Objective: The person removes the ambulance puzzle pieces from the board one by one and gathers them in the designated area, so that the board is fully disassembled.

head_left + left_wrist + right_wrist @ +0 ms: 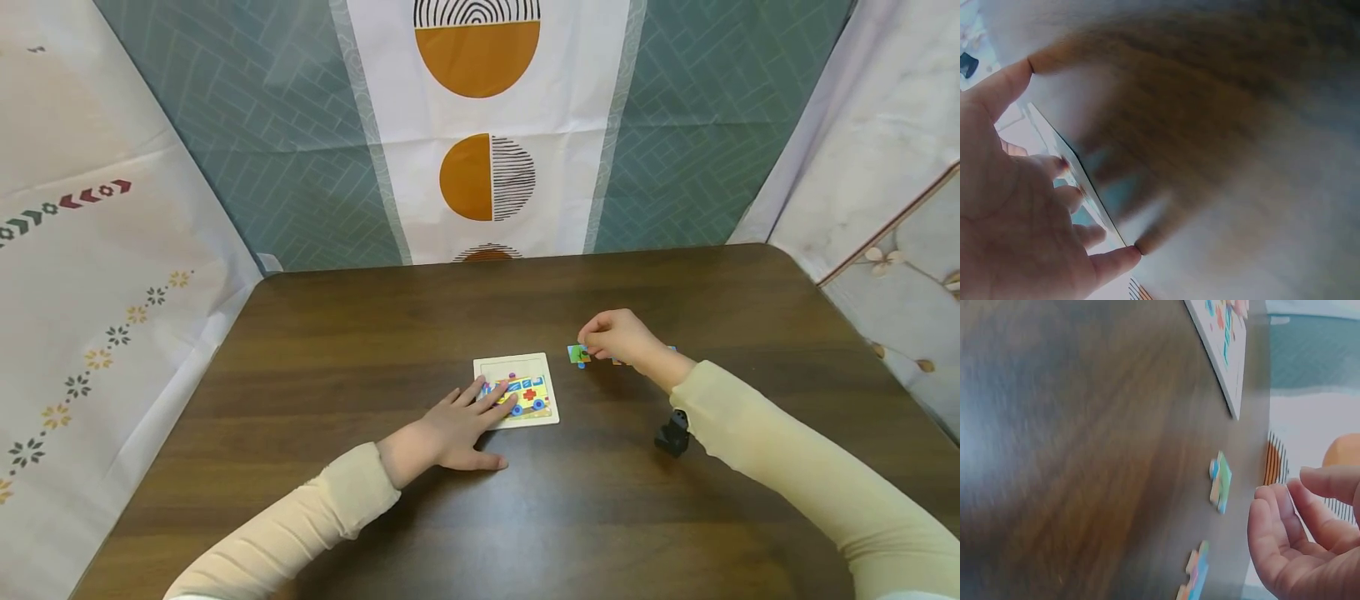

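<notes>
My left hand [456, 429] lies with its fingers spread across the lower left of a framed jigsaw puzzle [537, 367], whose fitted pieces show a yellow ambulance with a red cross. Fingertips touch the tray's face, and the thumb rests on the table beside it. To the right, my right hand [622, 337] hovers over a green and blue puzzle piece [576, 354] lying on the table. In the right wrist view its fingers bend loosely, with a gap between thumb and index finger and nothing held. More puzzle pieces [1196, 575] lie beyond that one, partly hidden by the hand in the head view.
A small black object [672, 433] is on the table near the right sleeve. The brown wooden table [360, 333] reaches back to a patterned curtain [300, 150], and light printed cloths [112, 275] hang at both sides.
</notes>
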The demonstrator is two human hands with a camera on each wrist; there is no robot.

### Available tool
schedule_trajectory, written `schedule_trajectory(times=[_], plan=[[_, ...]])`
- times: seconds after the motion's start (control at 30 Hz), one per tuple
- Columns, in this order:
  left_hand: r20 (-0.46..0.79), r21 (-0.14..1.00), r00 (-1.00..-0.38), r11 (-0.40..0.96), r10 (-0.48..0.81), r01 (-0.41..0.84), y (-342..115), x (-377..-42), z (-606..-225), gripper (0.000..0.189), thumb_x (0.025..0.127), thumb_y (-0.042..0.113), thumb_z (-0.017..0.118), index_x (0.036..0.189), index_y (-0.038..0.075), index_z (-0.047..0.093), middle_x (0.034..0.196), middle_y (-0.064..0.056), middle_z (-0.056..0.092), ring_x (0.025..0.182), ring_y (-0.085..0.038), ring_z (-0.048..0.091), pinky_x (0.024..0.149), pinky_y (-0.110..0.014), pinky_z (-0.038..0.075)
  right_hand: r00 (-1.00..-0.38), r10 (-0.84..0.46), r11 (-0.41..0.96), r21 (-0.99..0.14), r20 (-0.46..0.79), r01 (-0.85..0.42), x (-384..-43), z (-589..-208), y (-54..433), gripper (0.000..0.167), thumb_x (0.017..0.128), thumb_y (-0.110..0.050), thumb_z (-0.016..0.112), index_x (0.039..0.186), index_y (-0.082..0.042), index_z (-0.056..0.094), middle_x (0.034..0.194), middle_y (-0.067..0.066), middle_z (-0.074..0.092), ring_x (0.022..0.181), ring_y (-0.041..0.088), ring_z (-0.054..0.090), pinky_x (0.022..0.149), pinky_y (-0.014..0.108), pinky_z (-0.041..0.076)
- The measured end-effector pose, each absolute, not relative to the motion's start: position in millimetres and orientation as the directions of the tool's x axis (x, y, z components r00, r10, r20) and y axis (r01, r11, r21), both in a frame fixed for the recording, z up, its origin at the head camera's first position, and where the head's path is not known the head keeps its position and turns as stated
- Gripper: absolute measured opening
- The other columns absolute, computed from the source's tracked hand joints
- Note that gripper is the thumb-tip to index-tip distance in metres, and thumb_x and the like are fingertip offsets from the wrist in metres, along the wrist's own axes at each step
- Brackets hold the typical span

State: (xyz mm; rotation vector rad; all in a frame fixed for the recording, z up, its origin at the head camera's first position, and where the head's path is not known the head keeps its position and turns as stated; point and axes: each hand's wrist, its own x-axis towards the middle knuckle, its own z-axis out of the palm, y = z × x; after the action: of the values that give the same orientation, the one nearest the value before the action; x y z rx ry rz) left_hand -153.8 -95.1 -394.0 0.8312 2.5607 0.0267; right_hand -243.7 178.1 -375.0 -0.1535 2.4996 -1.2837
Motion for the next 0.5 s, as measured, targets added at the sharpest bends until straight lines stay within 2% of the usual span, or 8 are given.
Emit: schedule_trajectory(times=[0.13,0.3,0.5], plan=[[-0.38,0.167,-0.712,0.801,0.59,0.575,-97,-154,-395,0.086,0.087,0.061,0.054,0.154,0.026,0.014,0.161,0.003,0.002,0.148,-0.026,0.003,0.117,-0.052,0.012,-0.936,-0.272,0.583,-0.812,-0.224,0.025,-239,-378,170,0.021,0.092,-0.008,0.057,0.105,0.007,0.063,0.1,0.02,0.065,0.082,0.024,0.063,0.074,0.031,0.055],[-0.286,0.142,-0.698,0.749,0.656,0.647,-98,-153,-398,0.084,0.087,0.059,0.056,0.153,0.022,0.019,0.161,-0.001,0.01,0.148,-0.024,0.011,0.117,-0.05,0.013,-0.925,-0.331,0.589,-0.807,-0.188,-0.047,-231,-382,158,0.019,0.091,-0.009,0.058,0.102,0.005,0.066,0.089,0.015,0.065,0.079,0.023,0.058,0.07,0.034,0.053],[-0.255,0.159,-0.646,0.69,0.72,0.706,-97,-146,-400,0.08,0.09,0.06,0.05,0.153,0.018,0.021,0.16,-0.002,0.016,0.147,-0.021,0.012,0.118,-0.044,0.016,-0.915,-0.386,0.614,-0.772,-0.114,-0.163,-224,-388,144,0.016,0.088,-0.008,0.064,0.097,0.004,0.068,0.086,0.012,0.068,0.07,0.018,0.058,0.062,0.027,0.05]])
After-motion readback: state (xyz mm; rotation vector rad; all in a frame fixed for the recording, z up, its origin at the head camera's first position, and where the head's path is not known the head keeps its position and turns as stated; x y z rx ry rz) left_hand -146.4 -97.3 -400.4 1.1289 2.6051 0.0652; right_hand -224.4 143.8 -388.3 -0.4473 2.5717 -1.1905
